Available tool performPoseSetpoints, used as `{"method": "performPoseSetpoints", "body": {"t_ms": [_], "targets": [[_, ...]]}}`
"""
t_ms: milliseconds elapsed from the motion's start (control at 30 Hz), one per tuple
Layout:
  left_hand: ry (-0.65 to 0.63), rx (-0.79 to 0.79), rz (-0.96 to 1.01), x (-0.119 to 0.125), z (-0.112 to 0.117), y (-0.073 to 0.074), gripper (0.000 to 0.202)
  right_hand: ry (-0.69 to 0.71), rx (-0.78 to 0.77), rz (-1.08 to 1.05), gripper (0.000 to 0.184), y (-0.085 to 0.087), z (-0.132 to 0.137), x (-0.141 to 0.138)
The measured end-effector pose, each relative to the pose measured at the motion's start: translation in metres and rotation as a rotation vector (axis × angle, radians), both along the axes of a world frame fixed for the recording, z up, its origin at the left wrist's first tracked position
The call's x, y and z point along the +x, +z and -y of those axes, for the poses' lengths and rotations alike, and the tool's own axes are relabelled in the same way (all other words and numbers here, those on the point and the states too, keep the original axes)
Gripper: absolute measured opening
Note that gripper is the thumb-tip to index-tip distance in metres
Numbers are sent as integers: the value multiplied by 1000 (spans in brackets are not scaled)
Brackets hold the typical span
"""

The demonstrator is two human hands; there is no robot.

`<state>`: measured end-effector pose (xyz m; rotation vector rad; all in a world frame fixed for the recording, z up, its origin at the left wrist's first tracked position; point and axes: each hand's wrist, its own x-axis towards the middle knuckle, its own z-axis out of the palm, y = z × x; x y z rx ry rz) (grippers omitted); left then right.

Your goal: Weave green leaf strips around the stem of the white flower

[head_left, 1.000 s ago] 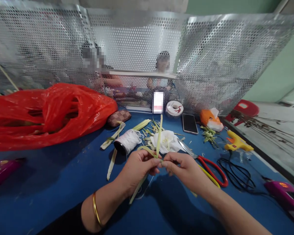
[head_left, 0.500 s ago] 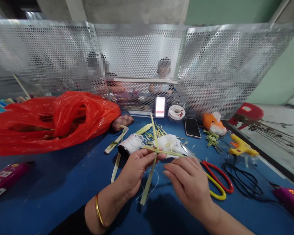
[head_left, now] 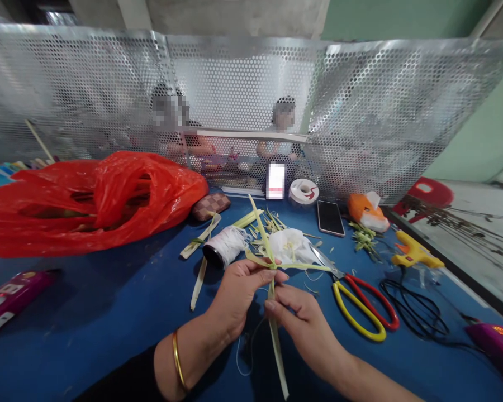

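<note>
From where I stand, everything hinges on a small knot [head_left: 273, 266] near the middle of the frame, where pale green leaf strips meet in a cross above the blue desk [head_left: 151, 318]. The left hand [head_left: 243, 287] is the nearer one: its thumb and fingers pinch closed right at that crossing, coming in from the lower left. The right hand [head_left: 305, 315] sits just below and to the right, thumb and forefinger drawn narrow on the hanging strip [head_left: 278, 352], a little under the knot.

That hanging strip runs down from the fingers almost to the bottom edge of the frame, tipping slightly right. The upper strip [head_left: 260, 226] points the opposite way, toward the top and a bit left, so the two make one long, slanting line. The side strip [head_left: 305, 267] reaches out nearly level to the right, no finger on it, its tip by the scissors [head_left: 339, 274]. A shorter arm curls off left above the left hand.

The thread spool [head_left: 226, 245] lies left of the knot, and the crumpled white tissue [head_left: 293, 245] lies beyond it, slightly right.
</note>
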<state>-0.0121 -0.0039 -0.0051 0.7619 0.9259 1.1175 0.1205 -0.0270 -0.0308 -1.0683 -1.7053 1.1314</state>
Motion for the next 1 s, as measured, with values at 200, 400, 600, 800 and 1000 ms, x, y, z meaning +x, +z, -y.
{"method": "performPoseSetpoints", "body": {"t_ms": [200,400,600,800,1000], "targets": [[-24,-53,24,-2,-3,1,23,-11,135,138,40,3,5,5],[-197,8,-119,-2,-1,-2,22,-391,433,137,13,18,-11,29],[-305,114,-337,1,3,-4,25,-193,-141,-222,20,20,-23,32],[-245,145,-409,0,2,-4,24,-277,-153,-313,22,15,-24,29],[-38,201,-351,1,1,-5,13,-53,-174,-109,21,17,-23,24]]}}
